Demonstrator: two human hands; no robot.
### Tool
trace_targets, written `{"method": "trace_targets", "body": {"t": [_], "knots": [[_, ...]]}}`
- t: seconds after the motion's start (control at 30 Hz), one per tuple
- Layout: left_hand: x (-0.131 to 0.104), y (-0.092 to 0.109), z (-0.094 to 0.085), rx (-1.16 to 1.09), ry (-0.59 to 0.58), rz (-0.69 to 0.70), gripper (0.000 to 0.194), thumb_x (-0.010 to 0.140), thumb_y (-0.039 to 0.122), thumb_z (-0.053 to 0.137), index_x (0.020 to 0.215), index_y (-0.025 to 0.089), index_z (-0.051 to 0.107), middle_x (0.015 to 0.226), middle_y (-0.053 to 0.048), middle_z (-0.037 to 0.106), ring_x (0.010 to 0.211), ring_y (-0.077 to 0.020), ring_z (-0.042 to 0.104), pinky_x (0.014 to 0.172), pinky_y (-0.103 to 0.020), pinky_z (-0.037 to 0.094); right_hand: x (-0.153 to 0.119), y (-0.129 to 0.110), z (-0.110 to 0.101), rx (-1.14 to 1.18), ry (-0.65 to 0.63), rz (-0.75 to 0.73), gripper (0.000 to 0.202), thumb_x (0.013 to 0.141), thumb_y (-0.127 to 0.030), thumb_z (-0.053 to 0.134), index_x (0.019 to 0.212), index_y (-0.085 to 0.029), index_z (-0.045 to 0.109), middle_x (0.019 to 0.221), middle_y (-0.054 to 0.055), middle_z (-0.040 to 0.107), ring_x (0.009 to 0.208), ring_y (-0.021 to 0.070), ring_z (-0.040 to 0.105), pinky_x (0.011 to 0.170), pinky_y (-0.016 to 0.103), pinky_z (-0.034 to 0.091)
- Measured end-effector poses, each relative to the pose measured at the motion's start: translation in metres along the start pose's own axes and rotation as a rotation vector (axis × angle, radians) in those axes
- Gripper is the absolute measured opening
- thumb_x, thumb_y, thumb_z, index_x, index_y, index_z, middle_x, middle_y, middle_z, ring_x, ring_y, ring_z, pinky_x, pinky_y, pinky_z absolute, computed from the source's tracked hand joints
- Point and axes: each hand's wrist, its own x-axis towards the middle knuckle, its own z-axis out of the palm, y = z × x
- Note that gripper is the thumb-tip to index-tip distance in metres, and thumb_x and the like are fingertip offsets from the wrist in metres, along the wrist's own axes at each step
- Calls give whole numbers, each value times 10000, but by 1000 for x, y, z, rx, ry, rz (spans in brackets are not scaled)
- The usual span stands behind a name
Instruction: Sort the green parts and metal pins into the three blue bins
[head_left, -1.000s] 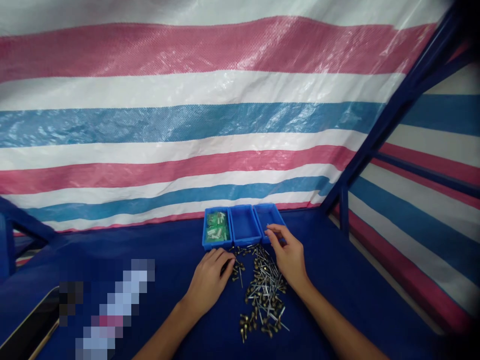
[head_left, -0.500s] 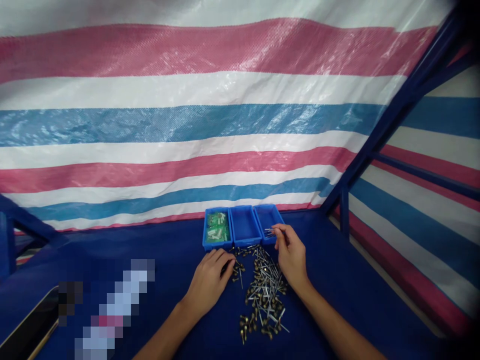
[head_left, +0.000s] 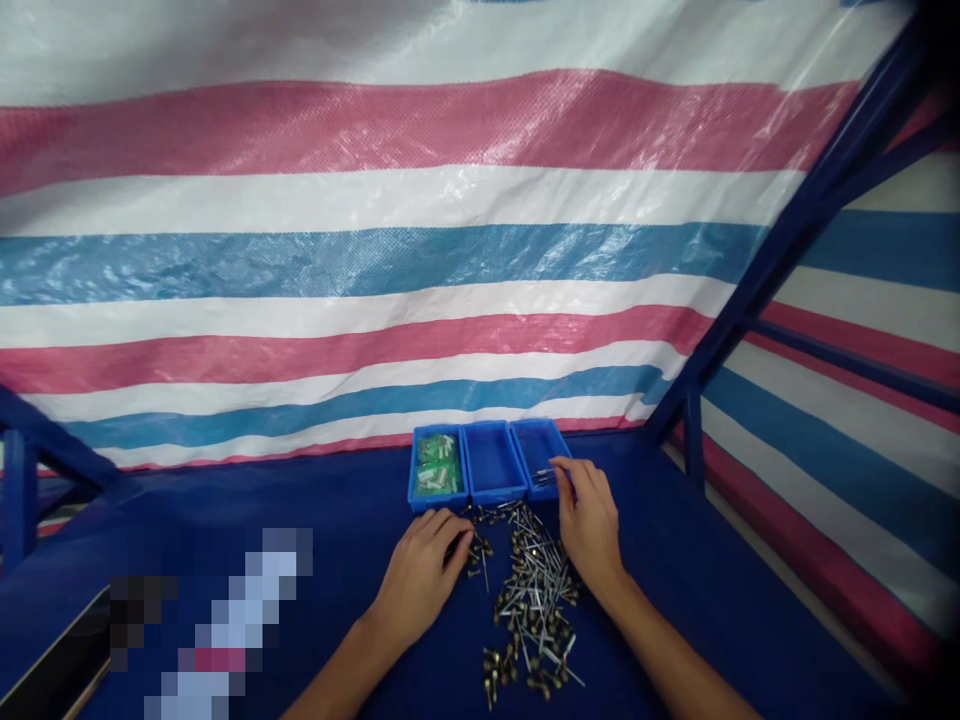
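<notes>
So nearest to me on the dark blue surface (head_left: 202, 500) there's a phone-like thing (head_left: 56, 655) with a black face and a pale edge, down at the near left corner and partly cut off by the view. Just right of it is a long light strip (head_left: 247, 600) with a bit of red, pixelated, so can't tell what it is. The loose metal pins (head_left: 536, 570), silvery shanks with brassy heads, lie in a messy heap right of the middle, running from near the near edge up to the bins. Left hand (head_left: 421, 565) rests at the heap's left side, fingers curled and bunched, thumb close to the forefinger, tips by a few pins; can't tell if it's pinching one. Right hand (head_left: 591, 515) is past the heap's right side, thumb and forefinger close together at the near right corner of the right bin (head_left: 536, 440); can't tell if anything is between them. A few thin silvery pins (head_left: 544, 477) lie in that bin, by the fingertips. The middle bin (head_left: 491, 460) and left bin (head_left: 439, 503) sit beside it in a row near the far edge, the left one holding green packets (head_left: 437, 465) with whitish pieces. Behind it all hangs a red, white and blue striped sheet (head_left: 375, 200), with a blue frame (head_left: 780, 240) slanting up on the right.
</notes>
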Motion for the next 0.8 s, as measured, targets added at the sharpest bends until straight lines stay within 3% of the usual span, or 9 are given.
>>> {"method": "trace_targets", "body": {"t": [0.33,0.6,0.8], "knots": [[-1,0,1,-12,-13,-8,158,1101,223,552,1099,273,701,1053,-22,742,966,-248,696,901,-410,561,0,-6,-1,-21,-27,-65,266,1112,-360,480,1237,-274,698,1129,108,702,1059,308,645,950,479,512],[0,0,0,-3,-24,-15,158,1102,218,550,1109,271,699,1067,-25,743,978,-254,694,904,-415,556,-13,-8,4,66,-432,-258,239,1108,-317,529,1220,-315,740,1074,23,821,903,221,791,803,319,585],[0,1,1,-8,-21,-15,179,1113,231,528,1112,266,703,1066,-33,739,984,-251,694,938,-426,555,-13,-9,3,-154,-443,-189,202,1094,-272,539,1079,-257,740,917,19,818,789,203,785,680,263,475]]}}
